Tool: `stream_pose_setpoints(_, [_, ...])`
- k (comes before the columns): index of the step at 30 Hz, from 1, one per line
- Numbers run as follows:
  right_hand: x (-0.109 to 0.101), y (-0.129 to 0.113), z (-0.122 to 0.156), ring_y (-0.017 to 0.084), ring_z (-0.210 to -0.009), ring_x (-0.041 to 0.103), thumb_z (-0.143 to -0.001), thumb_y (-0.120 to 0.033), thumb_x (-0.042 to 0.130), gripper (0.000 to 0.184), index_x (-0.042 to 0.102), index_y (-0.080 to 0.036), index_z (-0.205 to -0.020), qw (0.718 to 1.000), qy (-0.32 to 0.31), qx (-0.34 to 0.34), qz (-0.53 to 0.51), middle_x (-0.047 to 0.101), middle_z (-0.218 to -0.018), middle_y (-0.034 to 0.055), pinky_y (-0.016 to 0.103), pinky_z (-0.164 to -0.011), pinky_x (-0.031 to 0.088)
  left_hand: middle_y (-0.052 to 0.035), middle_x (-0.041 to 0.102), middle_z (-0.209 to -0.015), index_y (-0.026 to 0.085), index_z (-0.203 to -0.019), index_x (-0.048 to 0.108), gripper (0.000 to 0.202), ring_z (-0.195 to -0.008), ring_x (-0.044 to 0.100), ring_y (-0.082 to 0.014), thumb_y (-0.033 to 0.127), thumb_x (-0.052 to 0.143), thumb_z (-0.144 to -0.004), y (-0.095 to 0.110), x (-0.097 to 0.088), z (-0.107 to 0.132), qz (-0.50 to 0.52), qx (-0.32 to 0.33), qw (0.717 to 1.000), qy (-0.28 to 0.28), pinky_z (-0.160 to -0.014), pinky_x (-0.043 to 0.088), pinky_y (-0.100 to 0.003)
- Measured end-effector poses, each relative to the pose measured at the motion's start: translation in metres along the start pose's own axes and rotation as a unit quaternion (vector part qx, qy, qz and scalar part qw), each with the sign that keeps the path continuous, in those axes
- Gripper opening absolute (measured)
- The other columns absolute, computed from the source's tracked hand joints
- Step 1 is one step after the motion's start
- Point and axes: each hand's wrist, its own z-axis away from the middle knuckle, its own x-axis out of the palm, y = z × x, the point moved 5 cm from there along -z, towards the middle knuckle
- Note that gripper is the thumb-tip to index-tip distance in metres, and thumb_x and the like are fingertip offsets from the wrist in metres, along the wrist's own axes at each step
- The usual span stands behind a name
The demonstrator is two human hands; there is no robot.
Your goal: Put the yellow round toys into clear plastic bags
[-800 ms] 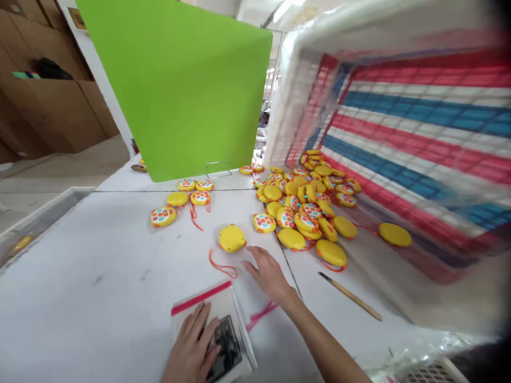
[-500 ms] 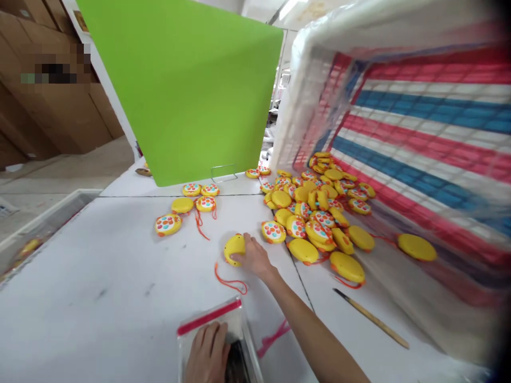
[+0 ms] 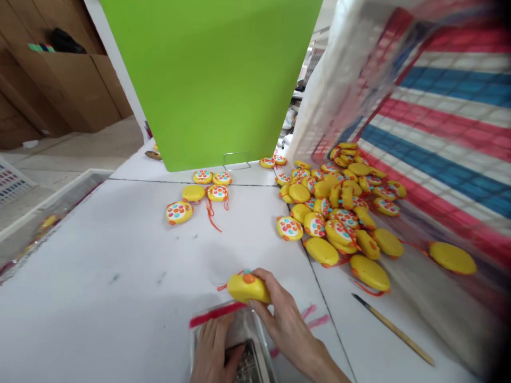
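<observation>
My right hand (image 3: 284, 319) grips a yellow toy disc (image 3: 247, 287) with an orange knob and an orange cord, holding it just above the red-striped mouth of a clear zip bag (image 3: 235, 332). My left hand (image 3: 213, 354) rests on that bag at the table's near edge, pressing it down. A dark object lies under the bag. A heap of yellow toy discs (image 3: 339, 213) with coloured dots lies to the right, spilling from a tilted white crate (image 3: 419, 96) lined with striped plastic.
A few more discs (image 3: 199, 194) lie near a green upright board (image 3: 215, 80). A thin brush (image 3: 393, 330) lies on the white table (image 3: 99, 266) at the right. A grey tray (image 3: 48, 213) stands at the left edge. Cardboard boxes (image 3: 59, 85) stand behind.
My right hand reached out to a lone yellow disc, took hold of it and brought it back toward the bag's mouth. My left hand stayed on the bag.
</observation>
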Motion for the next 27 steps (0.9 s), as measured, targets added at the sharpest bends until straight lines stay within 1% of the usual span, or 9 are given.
stream_pose_setpoints(5, [0.005, 0.002, 0.025, 0.016, -0.095, 0.058, -0.078, -0.011, 0.055, 0.036, 0.044, -0.024, -0.111, 0.998, -0.005, 0.058, -0.013, 0.06, -0.103, 0.003, 0.027, -0.085, 0.046, -0.0095, 0.06, -0.114, 0.021, -0.123, 0.041, 0.046, -0.103, 0.057, -0.0245, 0.02, 0.054, -0.078, -0.006, -0.01, 0.004, 0.046, -0.06, 0.997, 0.017, -0.083, 0.051, -0.042])
stream_pose_setpoints(9, [0.007, -0.004, 0.037, 0.018, -0.098, 0.058, -0.081, -0.013, 0.055, 0.035, 0.046, -0.023, -0.113, 1.0, 0.012, 0.009, 0.007, 0.059, -0.106, 0.0056, 0.03, -0.085, 0.047, -0.0082, 0.06, -0.114, 0.022, -0.124, 0.04, 0.047, -0.101, 0.058, -0.0234, 0.017, 0.051, -0.079, -0.008, -0.015, 0.002, 0.067, -0.057, 0.996, -0.005, -0.085, 0.05, -0.042])
stream_pose_setpoints(12, [0.009, -0.009, 0.041, 0.018, -0.099, 0.057, -0.081, -0.013, 0.054, 0.034, 0.047, -0.023, -0.113, 1.0, 0.015, -0.02, 0.019, 0.059, -0.108, 0.0063, 0.03, -0.086, 0.048, -0.0095, 0.059, -0.116, 0.021, -0.128, 0.035, 0.05, -0.104, 0.057, -0.0233, 0.017, 0.05, -0.08, -0.009, -0.019, 0.005, 0.084, -0.077, 0.993, 0.012, -0.086, 0.051, -0.042])
stream_pose_setpoints(16, [0.012, -0.011, 0.047, 0.018, -0.1, 0.057, -0.081, -0.011, 0.051, 0.036, 0.048, -0.024, -0.115, 1.0, 0.0, -0.001, 0.001, 0.06, -0.108, 0.0062, 0.03, -0.087, 0.048, -0.0097, 0.059, -0.114, 0.02, -0.133, 0.029, 0.053, -0.102, 0.059, -0.0212, 0.016, 0.047, -0.082, -0.01, -0.025, 0.009, 0.101, -0.098, 0.989, 0.042, -0.082, 0.053, -0.038])
stream_pose_setpoints(18, [0.012, -0.009, 0.052, 0.019, -0.101, 0.057, -0.08, -0.01, 0.051, 0.039, 0.047, -0.023, -0.116, 0.999, -0.011, 0.026, -0.026, 0.06, -0.11, 0.007, 0.032, -0.088, 0.047, -0.009, 0.061, -0.113, 0.021, -0.13, 0.036, 0.048, -0.1, 0.058, -0.0211, 0.015, 0.046, -0.083, -0.006, -0.028, 0.007, 0.098, -0.069, 0.992, 0.035, -0.083, 0.052, -0.038])
stream_pose_setpoints(20, [0.012, -0.005, 0.058, 0.02, -0.098, 0.058, -0.078, -0.013, 0.053, 0.041, 0.047, -0.021, -0.117, 0.994, -0.036, 0.066, -0.081, 0.06, -0.109, 0.0075, 0.033, -0.086, 0.048, -0.0074, 0.064, -0.105, 0.022, -0.118, 0.05, 0.037, -0.095, 0.059, -0.0215, 0.015, 0.046, -0.083, -0.002, -0.03, 0.003, 0.094, -0.036, 0.995, 0.012, -0.081, 0.051, -0.039])
stream_pose_setpoints(22, [0.014, 0.0, 0.062, 0.02, -0.092, 0.059, -0.079, -0.02, 0.055, 0.037, 0.048, -0.019, -0.115, 0.975, -0.072, 0.114, -0.176, 0.061, -0.103, 0.0072, 0.032, -0.08, 0.051, -0.0062, 0.066, -0.093, 0.022, -0.106, 0.059, 0.028, -0.086, 0.06, -0.0213, 0.015, 0.046, -0.082, 0.002, -0.031, -0.001, 0.094, -0.019, 0.995, -0.014, -0.075, 0.052, -0.038])
stream_pose_setpoints(24, [0.019, 0.004, 0.064, 0.02, -0.087, 0.06, -0.082, -0.029, 0.054, 0.033, 0.049, -0.018, -0.112, 0.936, -0.103, 0.163, -0.294, 0.061, -0.099, 0.0071, 0.03, -0.071, 0.053, -0.0064, 0.066, -0.085, 0.02, -0.101, 0.062, 0.025, -0.08, 0.059, -0.0208, 0.017, 0.045, -0.084, 0.004, -0.031, -0.002, 0.088, -0.008, 0.996, -0.025, -0.07, 0.052, -0.036])
stream_pose_setpoints(27, [0.029, 0.006, 0.06, 0.019, -0.081, 0.06, -0.087, -0.038, 0.047, 0.036, 0.045, -0.018, -0.116, 0.88, -0.09, 0.215, -0.414, 0.058, -0.102, 0.0086, 0.026, -0.058, 0.054, -0.0097, 0.065, -0.094, 0.019, -0.102, 0.062, 0.026, -0.088, 0.059, -0.0226, 0.021, 0.041, -0.087, 0.01, -0.032, -0.003, 0.058, 0.026, 0.998, -0.007, -0.075, 0.051, -0.039])
